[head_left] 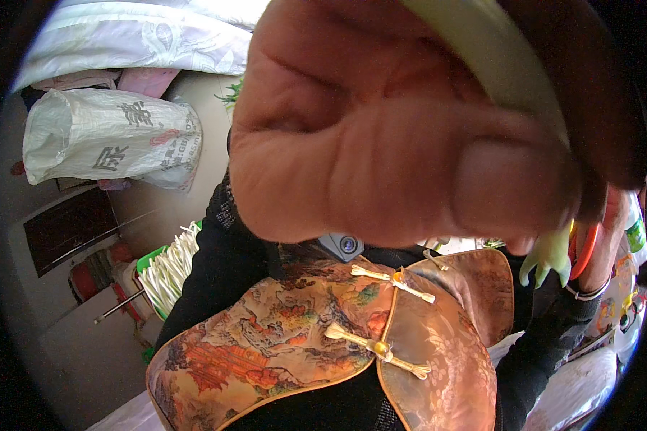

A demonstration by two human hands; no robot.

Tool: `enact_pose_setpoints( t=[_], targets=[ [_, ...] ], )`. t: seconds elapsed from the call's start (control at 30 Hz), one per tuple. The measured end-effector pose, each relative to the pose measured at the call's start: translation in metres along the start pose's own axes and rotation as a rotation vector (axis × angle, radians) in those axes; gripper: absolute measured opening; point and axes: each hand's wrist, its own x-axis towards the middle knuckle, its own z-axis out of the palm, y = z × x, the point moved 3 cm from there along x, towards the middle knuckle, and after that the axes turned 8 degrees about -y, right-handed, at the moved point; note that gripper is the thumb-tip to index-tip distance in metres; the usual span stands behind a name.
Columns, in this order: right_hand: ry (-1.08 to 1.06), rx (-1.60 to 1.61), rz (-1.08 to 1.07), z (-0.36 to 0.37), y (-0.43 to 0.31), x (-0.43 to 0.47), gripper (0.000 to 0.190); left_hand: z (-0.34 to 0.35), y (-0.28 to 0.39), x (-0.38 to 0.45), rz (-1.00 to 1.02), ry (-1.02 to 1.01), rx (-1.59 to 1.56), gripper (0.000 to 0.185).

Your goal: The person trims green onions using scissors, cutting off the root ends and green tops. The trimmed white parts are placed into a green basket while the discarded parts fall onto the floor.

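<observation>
My left hand fills the upper middle, very close to the camera and partly blurred. Its fingers are curled, and its thumb presses on a pale green curved strip. Below the thumb hangs a pale green piece with claw-like tips; whether it joins the strip is hidden. My right hand is at the right rim, its wrist in a bracelet. Its fingers are lost in shadow behind the left hand. An orange ring sits beside it. Below my left hand shows a grey device with a lens.
A white woven sack bearing writing lies on the floor at left, near a patterned white cloth. Thin white strips fill a green container. A bottle with a green label and small colourful items line the right rim.
</observation>
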Motion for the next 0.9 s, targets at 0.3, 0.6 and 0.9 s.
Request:
enact_pose_setpoints(
  t=[0.3,0.6,0.9],
  targets=[
    [-0.047,-0.013,-0.057,-0.002,-0.011,-0.005,0.036,0.001,0.005,0.000,-0.017,0.029,0.039,0.026],
    [-0.044,0.052,0.052,-0.002,0.001,-0.002,0.039,-0.035,0.002,0.022,-0.108,0.043,0.174,0.023],
    [-0.061,0.166,0.054,-0.006,-0.019,0.002,0.029,-0.142,-0.011,0.035,-0.098,0.290,0.064,0.023]
  ],
)
